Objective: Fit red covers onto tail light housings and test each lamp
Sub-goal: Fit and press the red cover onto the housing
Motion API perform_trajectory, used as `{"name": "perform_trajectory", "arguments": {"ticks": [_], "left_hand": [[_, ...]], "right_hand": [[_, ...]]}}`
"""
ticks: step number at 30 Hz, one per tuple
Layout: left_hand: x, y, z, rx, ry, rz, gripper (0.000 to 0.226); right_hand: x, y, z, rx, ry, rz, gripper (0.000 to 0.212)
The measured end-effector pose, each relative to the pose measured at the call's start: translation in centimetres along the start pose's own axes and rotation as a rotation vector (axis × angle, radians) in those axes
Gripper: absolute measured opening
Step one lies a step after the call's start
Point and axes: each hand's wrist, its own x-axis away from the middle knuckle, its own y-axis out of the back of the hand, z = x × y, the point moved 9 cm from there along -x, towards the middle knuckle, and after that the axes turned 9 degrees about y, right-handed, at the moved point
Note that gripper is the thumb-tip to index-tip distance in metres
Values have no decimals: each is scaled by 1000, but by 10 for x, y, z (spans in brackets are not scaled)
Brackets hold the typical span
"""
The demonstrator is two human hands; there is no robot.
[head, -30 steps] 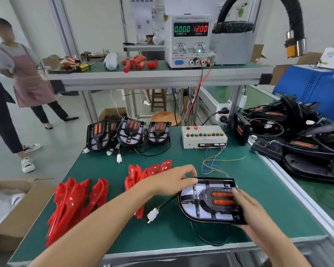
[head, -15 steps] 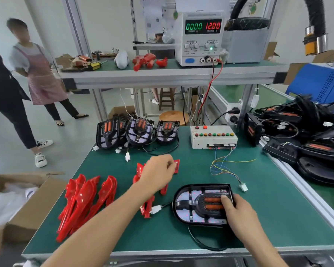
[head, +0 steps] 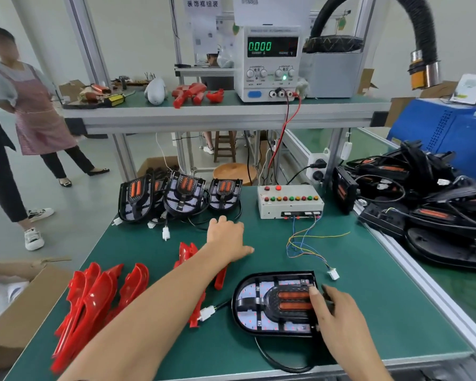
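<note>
A black tail light housing point(head: 259, 306) with two orange strips lies flat on the green table point(head: 396, 312) in front of me. My right hand point(head: 338, 312) grips its right end, thumb on top. My left hand point(head: 226, 237) reaches forward with relaxed fingers, palm down, holding nothing. It is just past a small pile of red covers point(head: 187, 251), which my forearm partly hides. A bigger pile of red covers point(head: 94, 298) lies at the left. The housing's white plug point(head: 207, 313) lies loose beside it.
Three housings point(head: 184, 193) lean at the table's back, beside a test box point(head: 289, 202) whose coloured wires end in a loose connector point(head: 333, 274). A power supply point(head: 270, 64) stands on the shelf. Black housings point(head: 423, 202) are heaped at the right. A cardboard box point(head: 19, 312) and a person point(head: 25, 105) are at the left.
My left hand left the housing, passed over the middle red covers and now reaches farther back. My right hand stays on the housing's right end.
</note>
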Motion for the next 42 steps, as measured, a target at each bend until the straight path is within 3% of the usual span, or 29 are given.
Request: {"name": "perform_trajectory", "arguments": {"ticks": [3,5,9,13,17,21,25,30,36,42], "left_hand": [[-4,-11,-2,-3,36,44,51],[-4,-7,1,146,59,24,37],[10,33,25,811,118,-133,28],[39,74,53,1383,100,-306,12],[77,90,52,1826,-48,-302,12],[108,71,41,1999,-59,-294,18],[132,43,32,2163,-6,-265,21],[147,23,30,2133,6,-203,26],[148,-4,47,1591,214,-167,8],[141,-11,22,1139,136,-57,15]], "right_hand": [[4,4,-3,7,-5,-38,52],[5,8,-5,-10,-7,-72,52],[2,22,-1,-60,40,-182,47],[-5,38,25,-123,200,-289,36],[-22,33,67,-144,389,-182,29],[-38,23,93,-120,490,-27,29],[-42,11,92,-52,506,114,14],[-42,8,84,23,562,185,5],[-48,13,75,398,750,183,14],[-45,7,78,470,854,173,17]]}}
